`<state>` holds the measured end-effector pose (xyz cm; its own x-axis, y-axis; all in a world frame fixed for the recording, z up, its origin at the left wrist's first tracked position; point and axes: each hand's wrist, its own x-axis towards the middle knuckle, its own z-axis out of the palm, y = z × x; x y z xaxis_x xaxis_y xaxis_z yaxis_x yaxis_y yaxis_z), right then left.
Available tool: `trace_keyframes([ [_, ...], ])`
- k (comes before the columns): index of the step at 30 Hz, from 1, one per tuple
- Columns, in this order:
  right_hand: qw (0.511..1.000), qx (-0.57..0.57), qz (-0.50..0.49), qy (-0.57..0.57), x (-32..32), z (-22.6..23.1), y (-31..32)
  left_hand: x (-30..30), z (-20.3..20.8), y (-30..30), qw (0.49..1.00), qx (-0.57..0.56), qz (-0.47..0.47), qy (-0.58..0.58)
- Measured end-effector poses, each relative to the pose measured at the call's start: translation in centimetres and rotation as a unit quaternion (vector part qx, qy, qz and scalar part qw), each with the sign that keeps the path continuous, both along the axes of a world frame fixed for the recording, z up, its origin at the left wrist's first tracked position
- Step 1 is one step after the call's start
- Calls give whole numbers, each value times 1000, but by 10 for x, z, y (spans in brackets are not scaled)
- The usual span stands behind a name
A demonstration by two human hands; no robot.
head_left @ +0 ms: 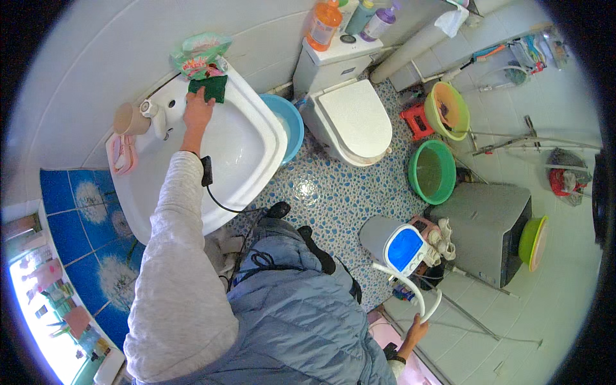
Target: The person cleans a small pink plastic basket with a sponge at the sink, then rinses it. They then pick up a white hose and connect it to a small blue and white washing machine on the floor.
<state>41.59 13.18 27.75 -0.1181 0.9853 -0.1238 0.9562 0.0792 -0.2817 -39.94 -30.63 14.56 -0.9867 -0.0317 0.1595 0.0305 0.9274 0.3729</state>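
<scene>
My left hand (197,114) reaches over the white washbasin (247,163), its fingers closed on a dark green scouring pad (209,89) at the basin's back rim. Right beside the pad lies a green and white plastic packet (200,56) with red print. Low on the right, my right hand (417,331) is wrapped around a white hose (428,309). That hose curves up toward a small grey washing machine (380,239) with a blue-topped control panel. A black strap with a cable hangs at my left wrist.
A tap (154,117), a beige cup (129,120) and a pink soap dish (122,154) stand on the basin's left side. Beyond it are a blue tub (287,125) and a toilet (355,119) with bottles on its tank. A green bucket (432,172) and grey cabinet (478,224) line the right.
</scene>
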Motion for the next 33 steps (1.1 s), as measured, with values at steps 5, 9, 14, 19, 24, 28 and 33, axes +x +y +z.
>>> trace_keyframes([
  [5, 1000, 8, -9, 12, 13, -8, -9, 9, -49, -52, 993, 76, -43, -83],
  [9, 999, -15, -15, 48, 23, -16, -18, 85, -105, -128, 994, -49, -54, -85],
  [14, 1000, -16, 5, 16, 20, -19, -22, 128, -154, -167, 922, -272, 79, -265],
  [19, 1000, -21, 12, 8, 4, -14, -12, 111, -162, -140, 969, -45, -132, -206],
  [24, 999, -40, -9, 27, -7, -13, -7, 115, -147, -115, 952, -100, -35, -287],
  [28, 1000, -13, 1, 25, 0, -20, -11, 102, -149, -92, 946, 7, -232, -224],
  [33, 997, -16, -36, 65, 11, -29, -13, 66, -119, -78, 969, 67, -148, -185],
])
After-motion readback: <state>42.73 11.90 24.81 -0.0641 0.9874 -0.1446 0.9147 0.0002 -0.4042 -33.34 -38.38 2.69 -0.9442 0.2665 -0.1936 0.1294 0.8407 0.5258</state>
